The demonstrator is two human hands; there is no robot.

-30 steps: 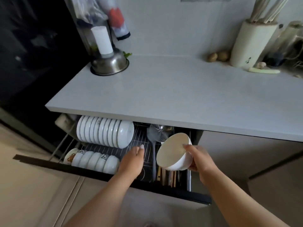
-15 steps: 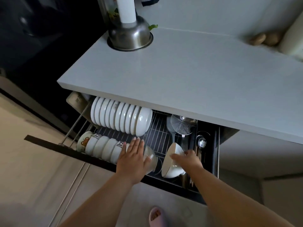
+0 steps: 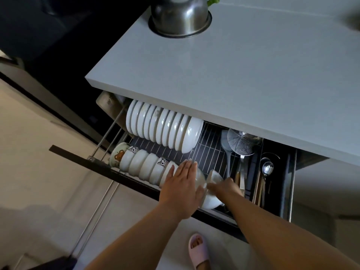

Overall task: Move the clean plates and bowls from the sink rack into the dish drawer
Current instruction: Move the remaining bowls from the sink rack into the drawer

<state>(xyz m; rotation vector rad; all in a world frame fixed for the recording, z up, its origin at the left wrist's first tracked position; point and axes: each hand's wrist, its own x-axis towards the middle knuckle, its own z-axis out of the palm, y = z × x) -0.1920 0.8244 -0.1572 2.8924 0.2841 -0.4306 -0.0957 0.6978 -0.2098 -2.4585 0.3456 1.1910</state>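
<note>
Nearest me, a pink slipper [image 3: 199, 251] is showing on the floor under my two forearms. I'm reaching both hands into the open drawer [image 3: 81, 157], which is pulled out from under the counter [image 3: 243, 78].

My left hand [image 3: 182, 189] is lying flat, fingers spread and straight, pressing on the right end of the near row of bowls [image 3: 144, 166]; it is gripping nothing. My right hand [image 3: 226, 189] is closing on the white bowl [image 3: 211, 199], fingers over its rim, and the bowl is standing on edge at the right end of that near row, just beside the left hand, at the drawer's near edge. I can't tell whether the bowl is already resting on the wire rack [image 3: 210, 151] or hanging in my grip.

The near row is running left, its bowls nested on their sides, with a bear-print bowl [image 3: 117, 155] at the far left end and two cat-face prints further along.

Right of my hands, the drawer's utensil section is holding chopsticks [image 3: 259, 189], a spoon [image 3: 267, 168], a grey spatula [image 3: 227, 145] and a wire skimmer [image 3: 242, 142].

Further back, a row of plates [image 3: 163, 126] is standing on edge, partly under the counter lip.

Far off, a steel pot [image 3: 180, 14] is sitting on the counter's far left corner, with something green just right of it, too cropped to name.
</note>
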